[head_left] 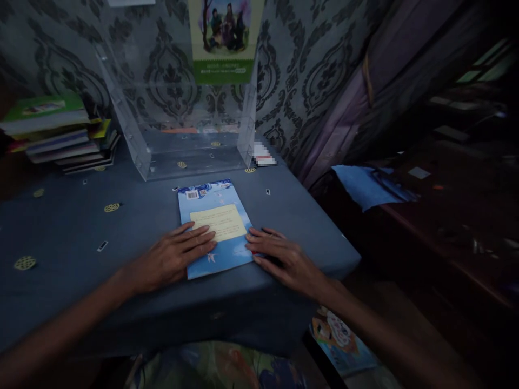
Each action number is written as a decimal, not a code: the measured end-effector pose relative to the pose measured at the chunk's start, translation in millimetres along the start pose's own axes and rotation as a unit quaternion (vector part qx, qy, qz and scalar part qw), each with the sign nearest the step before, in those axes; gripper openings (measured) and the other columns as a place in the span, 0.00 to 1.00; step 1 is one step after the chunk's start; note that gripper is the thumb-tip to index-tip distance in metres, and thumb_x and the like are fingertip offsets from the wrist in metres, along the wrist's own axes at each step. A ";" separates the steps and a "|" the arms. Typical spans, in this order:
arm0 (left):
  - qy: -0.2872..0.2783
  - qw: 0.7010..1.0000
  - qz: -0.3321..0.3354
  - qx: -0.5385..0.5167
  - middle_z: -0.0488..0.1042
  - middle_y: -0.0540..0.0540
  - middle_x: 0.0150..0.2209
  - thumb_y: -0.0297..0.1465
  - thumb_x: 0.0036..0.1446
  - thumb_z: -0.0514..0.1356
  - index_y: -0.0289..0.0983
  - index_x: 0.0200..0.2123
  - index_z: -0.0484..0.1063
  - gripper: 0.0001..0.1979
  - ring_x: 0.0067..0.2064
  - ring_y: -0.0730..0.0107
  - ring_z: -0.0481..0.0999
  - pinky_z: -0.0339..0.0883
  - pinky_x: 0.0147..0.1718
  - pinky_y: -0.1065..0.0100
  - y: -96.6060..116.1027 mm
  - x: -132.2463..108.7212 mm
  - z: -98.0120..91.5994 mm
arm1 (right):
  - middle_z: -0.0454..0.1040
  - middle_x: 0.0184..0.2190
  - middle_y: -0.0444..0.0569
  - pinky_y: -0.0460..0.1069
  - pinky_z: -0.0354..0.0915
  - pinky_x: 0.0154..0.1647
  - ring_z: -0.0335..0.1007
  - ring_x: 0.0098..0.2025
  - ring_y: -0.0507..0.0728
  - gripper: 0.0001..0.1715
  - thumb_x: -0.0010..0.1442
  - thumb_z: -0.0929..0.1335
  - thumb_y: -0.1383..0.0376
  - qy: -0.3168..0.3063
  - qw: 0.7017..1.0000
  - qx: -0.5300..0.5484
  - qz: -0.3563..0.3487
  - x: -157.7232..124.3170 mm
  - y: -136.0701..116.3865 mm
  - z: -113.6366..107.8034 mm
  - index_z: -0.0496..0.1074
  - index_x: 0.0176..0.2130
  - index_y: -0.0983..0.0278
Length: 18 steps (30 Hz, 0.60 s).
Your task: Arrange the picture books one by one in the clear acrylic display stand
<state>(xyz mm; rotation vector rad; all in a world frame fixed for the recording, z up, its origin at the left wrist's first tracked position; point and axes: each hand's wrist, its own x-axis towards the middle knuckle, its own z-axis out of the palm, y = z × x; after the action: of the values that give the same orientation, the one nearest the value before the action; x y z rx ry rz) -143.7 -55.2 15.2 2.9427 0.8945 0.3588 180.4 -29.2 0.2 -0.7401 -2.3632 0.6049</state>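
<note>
A light-blue book [221, 199] lies closed and flat on the table near its front edge, back cover up. A barcode sits at its upper left, and a pale yellow text panel fills the middle. My left hand [178, 251] rests flat on the book's left side, fingers stretched over the cover and part of the panel. At the book's right edge, my right hand [279, 251] touches the cover with its fingertips, fingers extended. Both thumbs are partly hidden or hard to make out.
Behind the book stands a clear acrylic rack [194, 154] on the blue tablecloth [146, 216]. Stacked books [65, 129] are at the back left. A purple curtain [344, 124] hangs on the right, with a blue cloth [371, 186] beyond. A colourful bag-like item [343, 340] lies below, right.
</note>
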 end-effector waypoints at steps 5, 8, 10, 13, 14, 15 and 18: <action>0.024 0.999 -0.004 -0.036 0.64 0.42 0.65 0.30 0.68 0.52 0.42 0.69 0.53 0.27 0.68 0.60 0.60 0.51 0.67 0.49 -3.5 3.7 -4.4 | 0.74 0.57 0.54 0.67 0.60 0.65 0.65 0.64 0.63 0.20 0.63 0.71 0.60 -0.016 1.000 0.009 -0.010 -1.3 3.2 -2.8 0.74 0.55 0.58; 0.069 0.996 -0.012 -0.054 0.70 0.42 0.61 0.31 0.69 0.53 0.42 0.65 0.61 0.22 0.64 0.61 0.68 0.55 0.64 0.51 -4.3 9.5 -7.8 | 0.74 0.57 0.53 0.66 0.60 0.65 0.65 0.64 0.62 0.22 0.62 0.72 0.61 -0.015 1.000 0.012 -0.014 -2.0 5.6 -2.7 0.73 0.56 0.58; 0.110 0.992 -0.012 -0.060 0.74 0.42 0.57 0.33 0.69 0.53 0.42 0.61 0.66 0.18 0.60 0.62 0.73 0.59 0.62 0.54 -5.1 15.0 -9.5 | 0.75 0.57 0.53 0.67 0.60 0.65 0.65 0.64 0.62 0.21 0.64 0.71 0.63 -0.008 1.000 0.024 -0.014 -1.8 6.0 -2.5 0.73 0.56 0.58; 0.170 0.982 -0.006 -0.082 0.78 0.41 0.52 0.35 0.69 0.55 0.41 0.56 0.70 0.15 0.54 0.62 0.77 0.63 0.57 0.56 -7.2 24.5 -12.3 | 0.76 0.55 0.52 0.65 0.62 0.64 0.67 0.63 0.61 0.20 0.65 0.69 0.64 0.014 0.998 0.066 0.000 0.0 4.0 -4.0 0.73 0.56 0.57; 0.185 0.978 -0.005 -0.096 0.79 0.41 0.51 0.35 0.68 0.56 0.40 0.54 0.71 0.14 0.53 0.62 0.78 0.64 0.55 0.57 -7.9 27.6 -13.8 | 0.76 0.55 0.52 0.64 0.63 0.64 0.67 0.62 0.61 0.19 0.65 0.69 0.64 0.022 0.996 0.085 0.009 1.0 2.6 -5.3 0.73 0.56 0.57; 0.197 0.974 -0.006 -0.113 0.80 0.41 0.49 0.35 0.68 0.56 0.40 0.53 0.72 0.13 0.51 0.62 0.79 0.65 0.54 0.57 -8.3 30.6 -15.8 | 0.76 0.55 0.51 0.63 0.64 0.63 0.67 0.62 0.61 0.20 0.65 0.69 0.63 0.029 0.994 0.103 0.019 2.1 1.0 -6.8 0.74 0.56 0.57; 0.218 0.961 -0.035 -0.168 0.81 0.41 0.45 0.39 0.66 0.58 0.40 0.48 0.75 0.13 0.48 0.60 0.80 0.66 0.50 0.58 -7.1 38.9 -26.0 | 0.76 0.55 0.48 0.59 0.66 0.62 0.69 0.61 0.60 0.19 0.65 0.69 0.62 0.054 0.988 0.141 0.042 7.4 -4.3 -13.4 0.75 0.55 0.55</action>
<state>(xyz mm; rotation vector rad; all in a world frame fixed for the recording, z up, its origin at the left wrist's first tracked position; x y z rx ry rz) -122.3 -28.4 47.8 2.5491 0.8628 1.0700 182.5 -24.6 15.2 -0.7253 -2.0983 0.8906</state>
